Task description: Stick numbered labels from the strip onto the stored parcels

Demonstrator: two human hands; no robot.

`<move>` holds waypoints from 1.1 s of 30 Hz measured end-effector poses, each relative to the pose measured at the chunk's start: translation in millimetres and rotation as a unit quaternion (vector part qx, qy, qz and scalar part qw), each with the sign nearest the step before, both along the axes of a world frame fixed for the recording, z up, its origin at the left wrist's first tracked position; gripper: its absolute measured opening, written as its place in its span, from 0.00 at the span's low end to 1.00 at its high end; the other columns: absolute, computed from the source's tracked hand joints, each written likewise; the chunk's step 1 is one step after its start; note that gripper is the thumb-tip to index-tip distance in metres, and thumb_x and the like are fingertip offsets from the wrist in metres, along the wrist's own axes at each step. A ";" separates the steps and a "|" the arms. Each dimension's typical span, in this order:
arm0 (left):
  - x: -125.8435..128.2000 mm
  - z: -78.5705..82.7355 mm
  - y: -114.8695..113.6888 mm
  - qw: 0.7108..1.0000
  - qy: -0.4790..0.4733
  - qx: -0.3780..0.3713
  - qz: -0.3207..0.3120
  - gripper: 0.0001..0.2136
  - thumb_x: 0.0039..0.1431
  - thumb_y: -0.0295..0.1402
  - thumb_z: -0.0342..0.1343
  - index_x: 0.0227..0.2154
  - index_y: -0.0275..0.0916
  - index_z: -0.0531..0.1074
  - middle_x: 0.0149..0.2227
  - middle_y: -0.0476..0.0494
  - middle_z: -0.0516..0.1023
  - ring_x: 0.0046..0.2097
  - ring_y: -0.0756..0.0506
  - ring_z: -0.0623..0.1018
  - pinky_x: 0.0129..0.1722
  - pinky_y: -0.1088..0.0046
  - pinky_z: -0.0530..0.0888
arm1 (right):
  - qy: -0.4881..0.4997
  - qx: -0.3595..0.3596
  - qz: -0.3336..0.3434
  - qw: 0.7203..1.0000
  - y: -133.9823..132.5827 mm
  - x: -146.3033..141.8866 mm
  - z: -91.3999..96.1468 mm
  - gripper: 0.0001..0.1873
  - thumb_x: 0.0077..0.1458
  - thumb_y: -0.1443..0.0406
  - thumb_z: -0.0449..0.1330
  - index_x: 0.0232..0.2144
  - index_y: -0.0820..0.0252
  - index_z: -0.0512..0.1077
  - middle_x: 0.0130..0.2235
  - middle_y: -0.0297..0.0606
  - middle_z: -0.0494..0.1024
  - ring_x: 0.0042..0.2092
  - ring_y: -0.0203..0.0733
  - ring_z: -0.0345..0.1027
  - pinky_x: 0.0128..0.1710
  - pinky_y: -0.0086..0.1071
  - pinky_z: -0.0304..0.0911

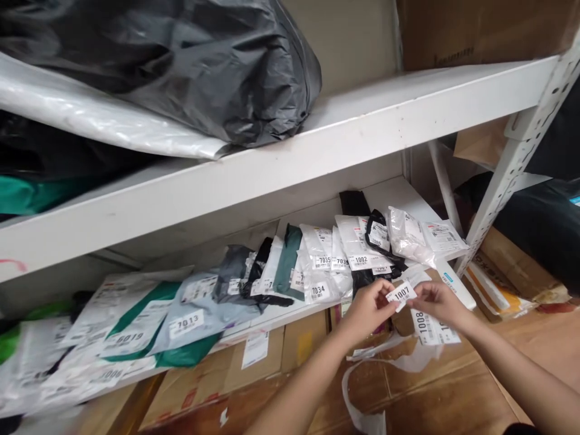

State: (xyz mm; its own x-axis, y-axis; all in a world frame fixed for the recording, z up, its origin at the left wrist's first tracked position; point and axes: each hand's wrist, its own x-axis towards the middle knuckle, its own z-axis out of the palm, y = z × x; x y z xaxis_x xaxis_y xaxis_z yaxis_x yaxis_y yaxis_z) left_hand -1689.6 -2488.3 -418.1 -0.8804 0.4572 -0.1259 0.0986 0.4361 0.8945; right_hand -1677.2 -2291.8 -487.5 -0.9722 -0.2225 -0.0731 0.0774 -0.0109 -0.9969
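Note:
A small white label printed 1007 [401, 295] is pinched between my two hands. My left hand [369, 309] grips its left edge between thumb and fingers, and my right hand [440, 302] has the right edge. Just below my right hand hangs a strip of more labels, one reading 1008 [425, 331]. A curling pale strip of backing paper [356, 383] trails downward from there. Behind my hands, labelled parcel bags stand in a row on the lower shelf. Among the nearest are a white bag marked 1002 [361, 243] and a black bag [378, 231].
A white shelf beam [290, 160] crosses above my hands, with a large black plastic bag [217, 66] on the upper shelf. Bags marked 7013 [188, 323] and 6019 [131, 336] lie further left. Cardboard boxes [272, 399] stand below; a perforated upright [516, 163] rises at right.

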 end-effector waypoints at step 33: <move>-8.1 -13.1 -39.7 0.944 0.076 -0.307 0.092 0.35 0.56 0.36 0.59 0.64 0.35 0.51 0.52 0.30 0.76 0.53 0.35 0.76 0.48 0.63 0.72 | -0.077 0.022 -0.269 0.960 -3.4 -4.1 -50.1 0.29 0.34 0.40 0.68 0.20 0.56 0.65 0.18 0.29 0.67 0.20 0.36 0.59 0.19 0.30 0.53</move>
